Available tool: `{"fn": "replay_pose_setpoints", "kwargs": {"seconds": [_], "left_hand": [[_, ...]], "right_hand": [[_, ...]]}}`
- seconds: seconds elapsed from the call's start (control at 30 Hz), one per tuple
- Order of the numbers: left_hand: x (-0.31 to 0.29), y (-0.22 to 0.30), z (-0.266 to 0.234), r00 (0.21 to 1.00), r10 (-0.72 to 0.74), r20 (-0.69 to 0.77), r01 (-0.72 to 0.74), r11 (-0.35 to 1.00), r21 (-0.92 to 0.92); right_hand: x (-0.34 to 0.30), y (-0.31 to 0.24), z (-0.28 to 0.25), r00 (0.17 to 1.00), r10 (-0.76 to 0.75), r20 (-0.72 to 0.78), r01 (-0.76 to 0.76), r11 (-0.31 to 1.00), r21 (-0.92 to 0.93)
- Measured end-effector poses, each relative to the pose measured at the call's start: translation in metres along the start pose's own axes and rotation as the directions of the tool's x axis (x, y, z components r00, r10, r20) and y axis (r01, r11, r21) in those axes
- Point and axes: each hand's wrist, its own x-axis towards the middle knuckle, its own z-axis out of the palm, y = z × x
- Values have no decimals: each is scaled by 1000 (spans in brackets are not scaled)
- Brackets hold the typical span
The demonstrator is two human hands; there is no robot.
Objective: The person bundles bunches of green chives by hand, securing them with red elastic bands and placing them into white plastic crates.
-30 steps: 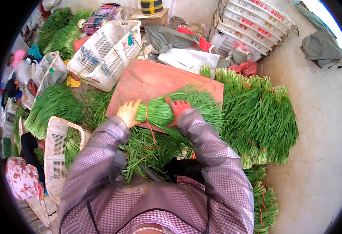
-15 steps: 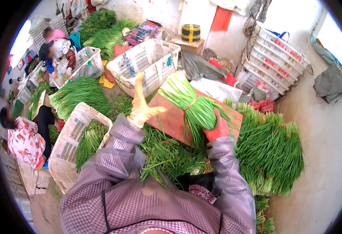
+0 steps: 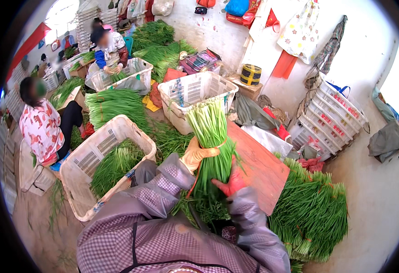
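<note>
A bundle of green chives (image 3: pixel 208 123), pale stem ends up, stands nearly upright in front of my chest. An orange-red tie (image 3: pixel 223 142) circles its middle, and a loose strand hangs down by its left side. My left hand (image 3: pixel 196 155), in a yellow glove, is wrapped round the bundle just at the tie. Against the leafy lower right side rests my right hand (image 3: pixel 231 182) in a red glove, thumb and fingers spread apart. A reddish board (image 3: pixel 261 168) lies bare just right of the bundle.
Tied chive bundles (image 3: pixel 309 209) are stacked at right. A white crate (image 3: pixel 113 129) with loose chives stands at left, another white crate (image 3: pixel 199 86) beyond the board. Nested crates (image 3: pixel 331 118) lean by the wall. A seated person (image 3: pixel 44 123) and another person (image 3: pixel 110 52) are at left.
My left hand has gone from spread in the air to gripping the bundle. The bundle has come off the board, leftward and more upright. My right hand has shifted left with it and loosened.
</note>
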Motion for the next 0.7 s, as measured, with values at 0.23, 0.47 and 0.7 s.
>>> {"fn": "replay_pose_setpoints", "kwargs": {"seconds": [0.23,0.47,0.7], "left_hand": [[-14,18,-10,994,95,60,-103,984,147],[-19,32,10,993,63,105,-88,961,262],[-5,63,58,947,43,318,-171,906,387]], "right_hand": [[34,-43,-69,892,362,271,-411,899,150],[37,-20,35,992,-79,101,18,864,503],[-6,-40,69,931,261,-256,-119,878,465]]}}
